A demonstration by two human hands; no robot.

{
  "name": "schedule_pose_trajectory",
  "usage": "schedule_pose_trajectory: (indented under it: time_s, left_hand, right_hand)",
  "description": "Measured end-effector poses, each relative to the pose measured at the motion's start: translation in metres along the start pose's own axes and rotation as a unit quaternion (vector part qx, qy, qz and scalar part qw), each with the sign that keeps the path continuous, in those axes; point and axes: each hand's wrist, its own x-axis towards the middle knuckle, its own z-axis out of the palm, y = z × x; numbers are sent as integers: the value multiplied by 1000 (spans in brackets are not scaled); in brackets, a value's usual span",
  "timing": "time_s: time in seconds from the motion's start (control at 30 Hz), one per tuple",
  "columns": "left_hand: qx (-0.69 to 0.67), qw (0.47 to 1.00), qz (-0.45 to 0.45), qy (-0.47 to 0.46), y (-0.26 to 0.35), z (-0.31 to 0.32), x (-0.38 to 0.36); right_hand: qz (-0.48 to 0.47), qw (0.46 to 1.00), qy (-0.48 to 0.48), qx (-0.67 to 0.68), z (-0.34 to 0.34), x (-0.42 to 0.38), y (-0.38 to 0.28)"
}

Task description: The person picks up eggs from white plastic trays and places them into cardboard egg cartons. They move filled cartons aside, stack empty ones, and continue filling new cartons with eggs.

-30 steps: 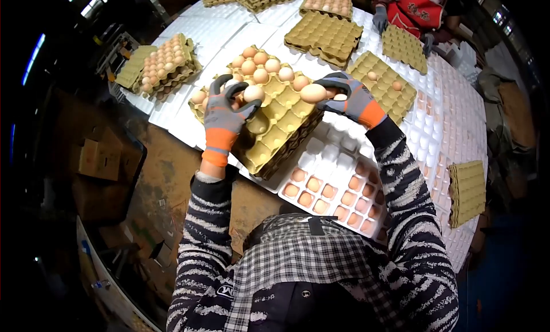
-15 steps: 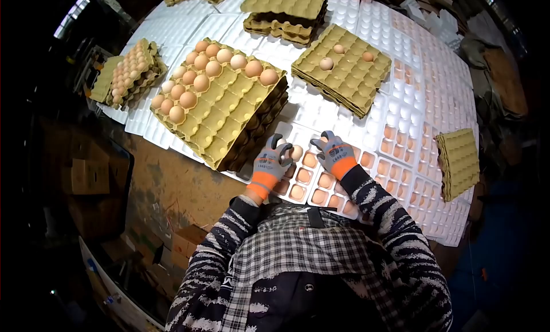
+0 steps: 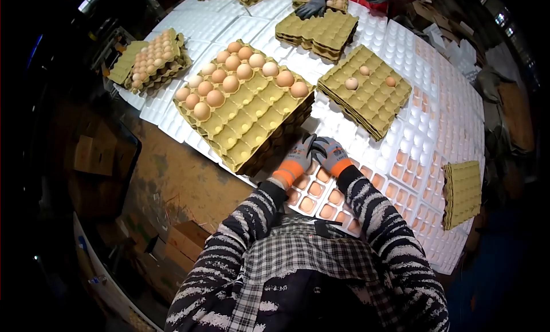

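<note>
My left hand (image 3: pixel 298 157), in a grey and orange glove, and my right hand (image 3: pixel 332 153), gloved alike, meet over the white plastic egg tray (image 3: pixel 319 204) in front of me. Both hands have their fingers bent downward and close together; whatever lies beneath the fingertips is hidden. Brown eggs (image 3: pixel 315 189) sit in the tray's pockets below my wrists. Just beyond my left hand stands a tall stack of pulp egg trays (image 3: pixel 246 128), its top layer holding eggs (image 3: pixel 230 83) along the far and left sides.
Another pulp tray stack (image 3: pixel 366 103) carries three eggs. A co-worker's gloved hand (image 3: pixel 312 6) rests at a farther stack (image 3: pixel 318 34). More pulp trays (image 3: pixel 463 194) lie at right, and an egg-filled stack (image 3: pixel 154 60) at far left. White trays (image 3: pixel 412 146) cover the table.
My hands have come together, and my left fingers have closed from a spread pose. The view has shifted, and a co-worker's hand has appeared at the far stack.
</note>
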Motion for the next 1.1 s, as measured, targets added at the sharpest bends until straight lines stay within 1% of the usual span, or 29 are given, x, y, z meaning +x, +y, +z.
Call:
schedule_pose_trajectory:
  time_s: [0.07, 0.13, 0.17, 0.2, 0.23, 0.27, 0.33, 0.4, 0.43, 0.47, 0.5, 0.53, 0.57, 0.6, 0.63, 0.67, 0.7, 0.73, 0.77, 0.8, 0.83, 0.87, 0.9, 0.93, 0.97, 1.0, 1.03, 1.07, 1.1]
  left_hand:
    - [-47, 998, -7, 41, 6, -17, -25]
    - [-147, 984, 80, 64, 26, -61, -46]
    - [-69, 978, 158, 118, 41, -87, -61]
    - [-77, 966, 186, 164, 53, -109, -70]
    - [-75, 952, 209, 210, 64, -138, -79]
    - [-70, 936, 232, 255, 70, -168, -84]
    - [-16, 897, 160, 413, 69, -217, -85]
    - [45, 877, 72, 472, 51, -261, -85]
    - [100, 885, 27, 454, 33, -273, -82]
    - [152, 888, -20, 434, 11, -278, -79]
    - [199, 901, -98, 374, -8, -278, -76]
    - [232, 909, -154, 310, -21, -278, -72]
    - [236, 910, -143, 309, -33, -275, -70]
    - [241, 911, -132, 307, -37, -277, -69]
    - [239, 912, -131, 308, -35, -282, -71]
    - [116, 924, -91, 353, -31, -286, -76]
    - [-10, 918, -50, 394, -29, -287, -78]
    - [-23, 889, -2, 457, -35, -287, -75]
    - [-57, 891, 7, 451, -36, -292, -74]
    - [-90, 891, 15, 445, -36, -297, -72]
    - [-41, 912, -18, 409, -33, -300, -66]
    - [-20, 933, -45, 356, -27, -301, -62]
    - [84, 945, -91, 304, -21, -298, -55]
    - [187, 941, -136, 245, -19, -296, -47]
    - [217, 939, -146, 222, -27, -294, -39]
    - [217, 939, -144, 223, -31, -296, -35]
    - [197, 946, -145, 212, -35, -300, -33]
    - [177, 953, -144, 201, -38, -302, -31]
    - [168, 955, -121, 213, -40, -304, -34]
  right_hand:
    - [-4, 993, 22, 118, -13, -1, 2]
    - [9, 977, 119, 177, -49, 6, -20]
    - [-14, 973, 173, 153, -69, 14, -32]
    - [-27, 956, 211, 204, -94, 28, -51]
    - [-57, 951, 257, 160, -114, 41, -69]
    - [-60, 955, 248, 148, -134, 53, -88]
    - [-76, 969, 210, 105, -152, 80, -107]
    - [-30, 985, 148, -82, -146, 105, -104]
    - [6, 992, 59, -112, -149, 114, -113]
    - [18, 993, 34, -113, -146, 121, -116]
    - [16, 992, 33, -121, -148, 122, -118]
    - [12, 991, 33, -131, -151, 125, -119]
    - [9, 999, 42, -1, -153, 128, -111]
    - [7, 990, 51, 128, -154, 130, -98]
    - [2, 971, 64, 231, -156, 133, -89]
    - [-14, 921, 109, 375, -153, 136, -80]
    - [15, 884, 94, 458, -162, 135, -92]
    - [43, 839, 80, 537, -170, 133, -104]
    - [23, 890, 55, 453, -165, 147, -92]
    - [-52, 970, 87, 220, -157, 158, -90]
    - [10, 998, 47, 42, -161, 159, -115]
    - [70, 988, 6, -138, -162, 160, -143]
    - [85, 967, -2, -239, -156, 162, -156]
    - [87, 961, -37, -258, -150, 170, -153]
    - [80, 968, -36, -234, -154, 172, -153]
    - [73, 974, -35, -211, -160, 173, -150]
    - [32, 994, -10, -104, -165, 173, -136]
    - [-10, 1000, 16, 4, -168, 174, -123]
    - [5, 976, 34, 216, -169, 171, -122]
